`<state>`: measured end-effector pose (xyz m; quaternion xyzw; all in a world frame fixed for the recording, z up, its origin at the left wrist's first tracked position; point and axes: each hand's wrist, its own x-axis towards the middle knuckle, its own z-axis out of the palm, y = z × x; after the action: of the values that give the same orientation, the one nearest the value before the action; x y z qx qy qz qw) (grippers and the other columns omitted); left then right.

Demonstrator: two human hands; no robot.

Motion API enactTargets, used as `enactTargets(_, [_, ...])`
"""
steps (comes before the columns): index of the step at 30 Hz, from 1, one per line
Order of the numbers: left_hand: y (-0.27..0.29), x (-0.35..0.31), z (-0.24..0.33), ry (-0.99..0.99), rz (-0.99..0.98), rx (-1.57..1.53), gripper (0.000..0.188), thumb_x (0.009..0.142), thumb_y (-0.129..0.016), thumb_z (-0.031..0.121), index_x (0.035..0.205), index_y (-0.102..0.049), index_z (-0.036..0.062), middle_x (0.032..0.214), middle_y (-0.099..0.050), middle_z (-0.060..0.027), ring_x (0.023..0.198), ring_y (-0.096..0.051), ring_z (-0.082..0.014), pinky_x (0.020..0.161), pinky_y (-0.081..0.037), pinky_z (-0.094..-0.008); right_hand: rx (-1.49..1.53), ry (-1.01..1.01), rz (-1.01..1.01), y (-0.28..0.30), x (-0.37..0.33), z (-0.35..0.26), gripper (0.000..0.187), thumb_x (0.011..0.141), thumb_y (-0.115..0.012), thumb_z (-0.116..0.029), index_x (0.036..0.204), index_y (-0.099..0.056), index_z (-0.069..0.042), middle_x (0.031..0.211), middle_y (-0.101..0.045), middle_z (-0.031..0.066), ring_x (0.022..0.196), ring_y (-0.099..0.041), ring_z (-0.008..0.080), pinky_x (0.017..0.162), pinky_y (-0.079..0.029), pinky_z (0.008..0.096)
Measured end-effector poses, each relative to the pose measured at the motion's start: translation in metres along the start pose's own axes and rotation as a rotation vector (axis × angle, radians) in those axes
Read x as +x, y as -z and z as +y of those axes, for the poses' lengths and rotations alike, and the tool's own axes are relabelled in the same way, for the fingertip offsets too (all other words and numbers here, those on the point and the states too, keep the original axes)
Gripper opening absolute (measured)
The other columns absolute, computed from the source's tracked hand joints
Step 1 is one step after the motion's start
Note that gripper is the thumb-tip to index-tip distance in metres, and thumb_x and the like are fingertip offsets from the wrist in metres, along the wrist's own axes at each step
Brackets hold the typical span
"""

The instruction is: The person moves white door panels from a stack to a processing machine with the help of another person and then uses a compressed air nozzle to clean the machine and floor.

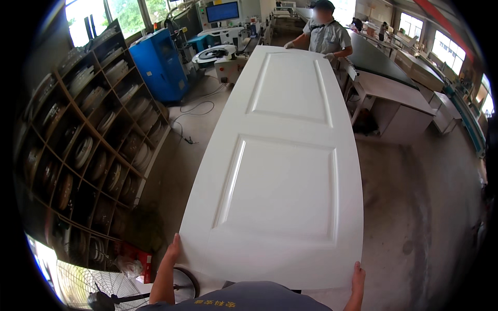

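The fingers (176, 239) of the left hand (171, 252) and the right hand (358, 280) grip one white door (285, 189), one hand on each long side, near the close end. Both hands are bare. The door lies flat between two people, and its close end is right by the dark shirt (259, 298). It is smooth and shiny, with two panels: a big one close by and another farther off. Each has four straight sides and a ridged frame.

One co-worker (332, 36) stands at the far end with two gloved hands on the door.

To the left is one shelf (153, 165) with lots of box-shaped holes. They seem to hold round rolls, but it is too dark there to count them. Past it stand one tall blue metal cabinet (160, 65) and one screen (222, 12). Low on the left are one red box (148, 267) and one fan (101, 300) with a round wire cage.
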<state>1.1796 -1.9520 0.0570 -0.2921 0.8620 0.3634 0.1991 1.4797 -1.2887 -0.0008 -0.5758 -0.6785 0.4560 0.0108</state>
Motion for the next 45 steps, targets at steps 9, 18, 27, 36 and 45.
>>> enactTargets(9, [0.053,0.14,0.097,-0.066,-0.097,-0.031,0.101,0.089,-0.018,0.075,0.127,-0.05,-0.0132,0.13,-0.052,-0.0313,0.13,-0.045,-0.0381,0.108,-0.033,-0.0395,-0.01,0.095,0.086,-0.089,0.028,-0.118,0.069,0.095,-0.05,-0.052,0.1,-0.061,0.016,0.095,-0.066,0.0227,0.09,-0.06,0.0267,0.083,-0.046,0.0388])
enactTargets(18, [0.101,0.285,0.151,-0.009,-0.11,0.011,0.102,0.09,-0.017,0.075,0.123,-0.052,-0.0153,0.128,-0.051,-0.0345,0.129,-0.045,-0.0407,0.108,-0.033,-0.0405,-0.132,0.039,0.069,-0.175,0.013,-0.244,0.076,0.095,-0.047,-0.058,0.109,-0.059,0.016,0.105,-0.065,0.0222,0.098,-0.059,0.0259,0.088,-0.045,0.0377])
enactTargets(27, [0.112,0.354,0.159,0.023,-0.12,-0.005,0.102,0.09,-0.018,0.074,0.122,-0.052,-0.0166,0.129,-0.049,-0.0363,0.128,-0.043,-0.0438,0.108,-0.032,-0.0427,-0.036,0.031,0.009,-0.221,0.037,-0.262,0.077,0.093,-0.05,-0.059,0.12,-0.056,0.013,0.118,-0.062,0.0205,0.11,-0.057,0.0263,0.096,-0.043,0.0352])
enactTargets(36, [0.109,0.35,0.206,-0.006,-0.165,-0.057,0.095,0.093,-0.022,0.07,0.129,-0.049,-0.0135,0.133,-0.05,-0.0309,0.131,-0.044,-0.0376,0.108,-0.033,-0.0386,-0.037,-0.01,0.013,-0.228,0.064,-0.275,0.079,0.093,-0.049,-0.059,0.122,-0.055,0.013,0.122,-0.06,0.0214,0.114,-0.056,0.027,0.098,-0.042,0.0351])
enactTargets(45, [0.101,0.36,0.194,0.034,-0.132,-0.009,0.103,0.088,-0.022,0.076,0.125,-0.051,-0.0154,0.13,-0.05,-0.0343,0.13,-0.044,-0.0399,0.11,-0.03,-0.0402,-0.153,-0.019,0.03,-0.226,0.05,-0.298,0.087,0.09,-0.046,-0.066,0.124,-0.053,0.013,0.124,-0.059,0.025,0.118,-0.055,0.0314,0.099,-0.041,0.0374])
